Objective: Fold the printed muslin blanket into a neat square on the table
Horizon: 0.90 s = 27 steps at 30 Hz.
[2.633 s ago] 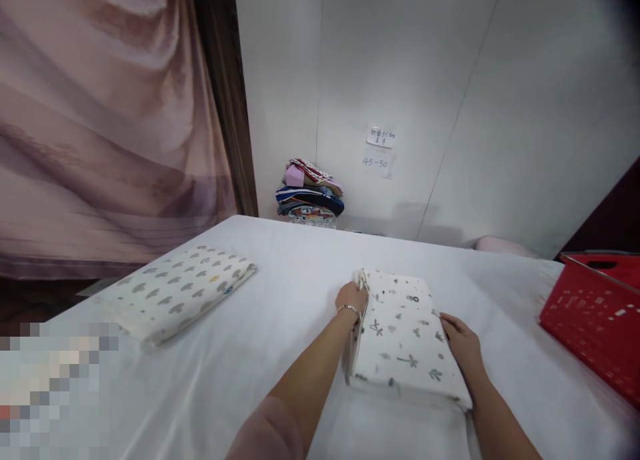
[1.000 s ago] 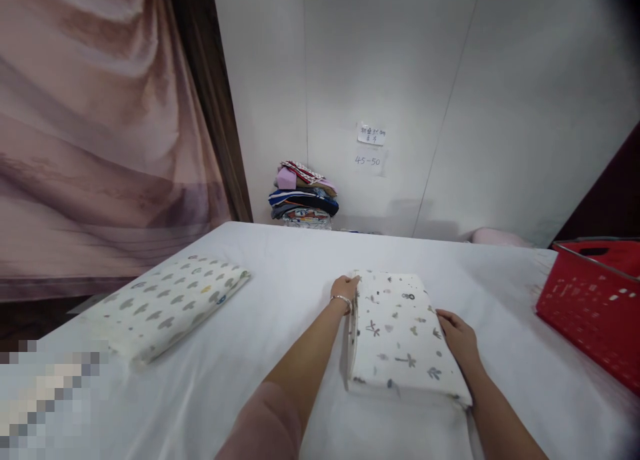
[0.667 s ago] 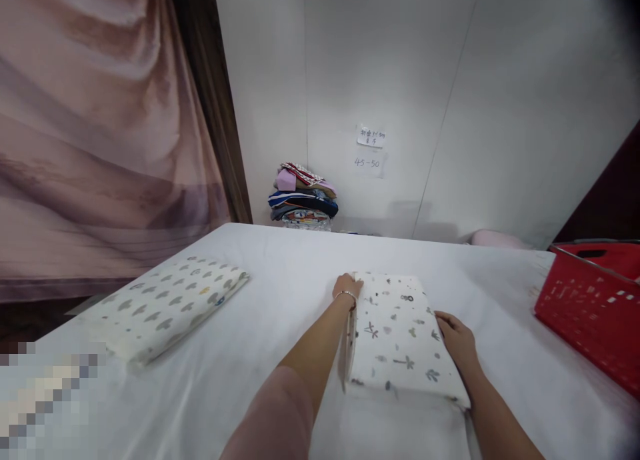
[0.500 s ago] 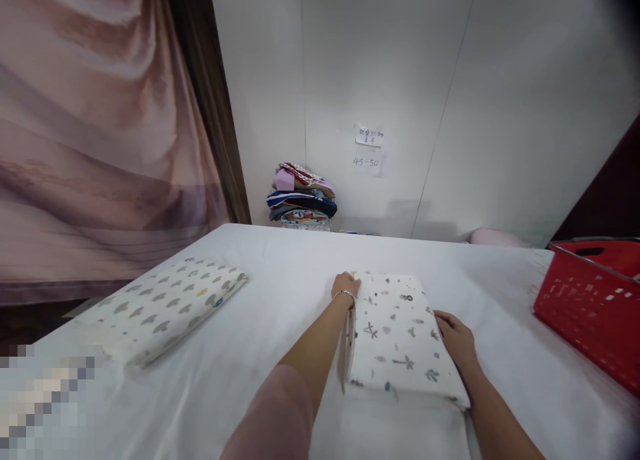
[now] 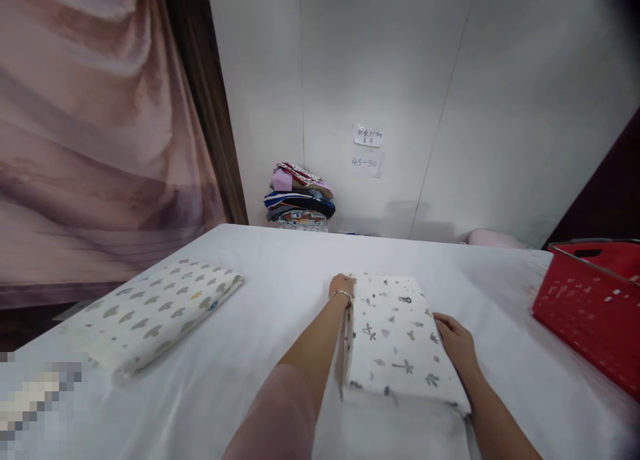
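A folded white cloth (image 5: 393, 343) printed with small grey trees and leaves lies in front of me on the white-covered table. At its far left corner, my left hand (image 5: 343, 287) has its fingers closed over the edge; a bracelet circles that wrist. My right hand (image 5: 454, 337) grips the right edge about midway along, its fingertips partly hidden against the fabric. Layers show along the cloth's left side. Beneath its near end, a plain white layer extends toward me.
To the left lies another folded cloth (image 5: 160, 310) with grey cloud-like shapes. A red plastic basket (image 5: 590, 313) stands at the right edge. Beyond the white table cover (image 5: 270, 257), a pile of folded fabrics (image 5: 300, 197) rests near the wall. A pink curtain (image 5: 115, 140) hangs at left.
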Available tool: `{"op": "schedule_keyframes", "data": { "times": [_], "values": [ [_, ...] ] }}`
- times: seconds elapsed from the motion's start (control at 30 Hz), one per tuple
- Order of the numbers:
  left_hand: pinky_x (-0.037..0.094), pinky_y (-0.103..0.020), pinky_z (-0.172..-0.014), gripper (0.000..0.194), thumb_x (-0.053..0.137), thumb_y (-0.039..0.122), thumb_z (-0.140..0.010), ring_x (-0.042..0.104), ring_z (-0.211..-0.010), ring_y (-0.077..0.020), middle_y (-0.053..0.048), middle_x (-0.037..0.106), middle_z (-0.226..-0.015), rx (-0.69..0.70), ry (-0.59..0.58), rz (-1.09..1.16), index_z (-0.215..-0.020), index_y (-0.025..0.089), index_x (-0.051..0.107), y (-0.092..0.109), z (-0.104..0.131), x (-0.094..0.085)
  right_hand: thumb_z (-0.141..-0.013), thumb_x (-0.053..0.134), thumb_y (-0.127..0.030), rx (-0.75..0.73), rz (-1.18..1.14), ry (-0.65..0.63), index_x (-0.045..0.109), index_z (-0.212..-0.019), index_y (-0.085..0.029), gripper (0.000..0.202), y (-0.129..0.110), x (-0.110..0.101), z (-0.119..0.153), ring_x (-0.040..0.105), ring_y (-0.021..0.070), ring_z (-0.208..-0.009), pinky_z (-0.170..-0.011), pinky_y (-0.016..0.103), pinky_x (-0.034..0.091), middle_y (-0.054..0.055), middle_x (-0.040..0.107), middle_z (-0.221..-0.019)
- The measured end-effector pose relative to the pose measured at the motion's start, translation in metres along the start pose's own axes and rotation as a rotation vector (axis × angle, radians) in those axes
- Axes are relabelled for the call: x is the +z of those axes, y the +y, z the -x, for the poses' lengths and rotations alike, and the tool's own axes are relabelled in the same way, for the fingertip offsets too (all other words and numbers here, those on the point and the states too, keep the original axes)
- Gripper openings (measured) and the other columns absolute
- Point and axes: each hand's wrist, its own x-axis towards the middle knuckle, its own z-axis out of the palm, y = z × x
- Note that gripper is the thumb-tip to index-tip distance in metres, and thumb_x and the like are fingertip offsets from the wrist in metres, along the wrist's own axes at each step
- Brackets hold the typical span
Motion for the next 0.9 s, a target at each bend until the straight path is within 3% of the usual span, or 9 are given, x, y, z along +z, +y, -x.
{"op": "schedule_keyframes", "data": {
  "times": [0.17,0.33,0.6,0.77,0.9],
  "values": [
    [0.043,-0.025,-0.066,0.026,0.057,0.038,-0.07,0.062,-0.084,-0.0203,-0.009,0.066,-0.094,-0.005,-0.021,-0.03,-0.084,0.017,0.063,0.005,0.004,-0.004,-0.061,0.053,-0.041,0.02,-0.004,-0.009,0.067,-0.085,-0.015,0.038,-0.003,0.0,0.001,0.059,0.0215,-0.075,-0.063,0.026,0.045,0.005,0.068,-0.078],
    [0.043,-0.026,-0.066,0.021,0.06,0.034,-0.067,0.062,-0.084,-0.0222,-0.011,0.067,-0.092,0.005,-0.063,-0.069,-0.078,0.016,0.064,0.012,0.006,-0.006,-0.061,0.055,-0.04,0.0,-0.016,0.007,0.068,-0.081,-0.015,0.035,-0.005,0.0,0.002,0.059,0.0217,-0.074,-0.063,0.026,0.045,0.005,0.068,-0.077],
    [0.042,-0.025,-0.07,0.023,0.055,0.033,-0.072,0.061,-0.089,-0.0204,-0.01,0.066,-0.095,0.001,-0.04,-0.049,-0.087,0.017,0.063,0.006,-0.006,-0.001,-0.061,0.054,-0.04,0.015,-0.024,0.0,0.068,-0.082,-0.015,0.036,-0.005,0.0,0.003,0.059,0.021,-0.072,-0.06,0.026,0.045,0.005,0.068,-0.076],
    [0.043,-0.024,-0.068,0.024,0.058,0.037,-0.07,0.062,-0.085,-0.0208,-0.01,0.067,-0.092,-0.004,-0.097,-0.045,-0.079,0.016,0.064,0.002,-0.009,-0.002,-0.062,0.054,-0.039,-0.008,-0.025,0.008,0.068,-0.084,-0.014,0.036,-0.001,0.0,0.002,0.059,0.0212,-0.074,-0.062,0.027,0.045,0.005,0.068,-0.077],
    [0.042,-0.023,-0.068,0.029,0.058,0.045,-0.07,0.061,-0.085,-0.0209,-0.008,0.067,-0.085,0.036,-0.158,-0.041,-0.069,0.016,0.063,-0.003,-0.002,-0.012,-0.063,0.053,-0.039,0.005,-0.001,0.002,0.068,-0.086,-0.015,0.037,0.001,0.0,0.0,0.059,0.0212,-0.076,-0.064,0.027,0.045,0.005,0.068,-0.08]
  ]
}}
